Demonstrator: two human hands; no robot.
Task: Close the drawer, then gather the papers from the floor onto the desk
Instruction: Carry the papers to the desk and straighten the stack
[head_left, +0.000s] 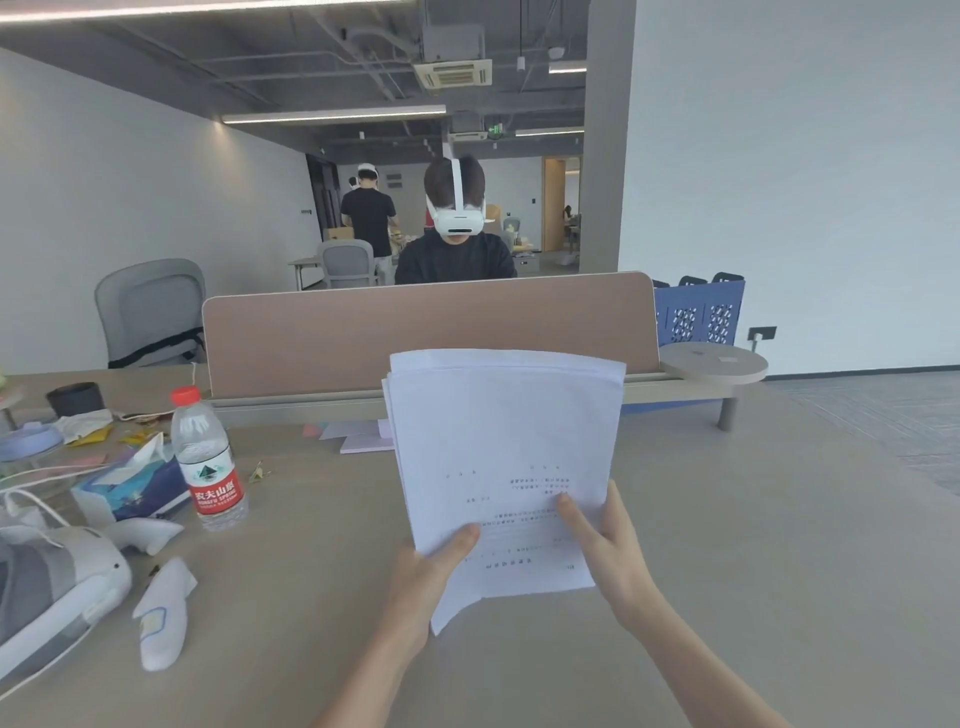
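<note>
A stack of white printed papers (501, 447) is held upright above the beige desk (727, 545), in the middle of the head view. My left hand (423, 582) grips its lower left corner, thumb on the front sheet. My right hand (605, 545) grips the lower right edge, thumb also on the front. The sheets are fanned slightly at the top. No drawer and no floor papers are in view.
A water bottle with a red label (208, 462), a tissue box (130, 488), a white headset (52, 592) and controllers (163, 613) crowd the desk's left. A tan divider panel (426, 332) stands behind. A person in a headset sits beyond it. Coloured note sheets (358, 436) lie near the divider.
</note>
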